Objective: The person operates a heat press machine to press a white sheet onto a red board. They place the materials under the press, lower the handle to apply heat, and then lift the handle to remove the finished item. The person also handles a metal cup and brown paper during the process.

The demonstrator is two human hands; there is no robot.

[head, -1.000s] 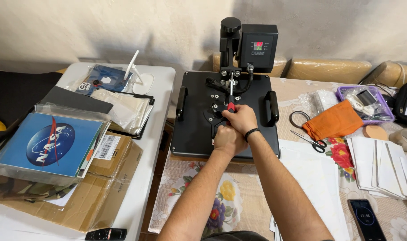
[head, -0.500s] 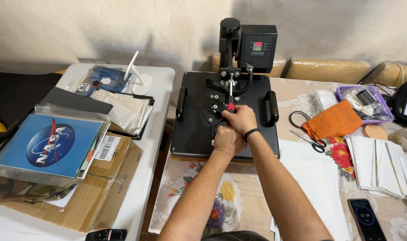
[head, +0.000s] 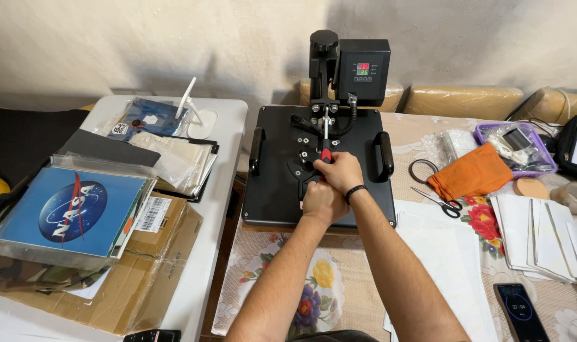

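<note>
Press: black heat press sits centre frame, platen closed flat.
Handle: red-tipped lever lies low over the platen, just above the hands.
Right hand: fingers wrapped tight on the lever, likely for leverage.
Left hand: fisted just below, touching the right hand; its hold is hidden.
Nearby: scissors and orange cloth right of centre.
</note>
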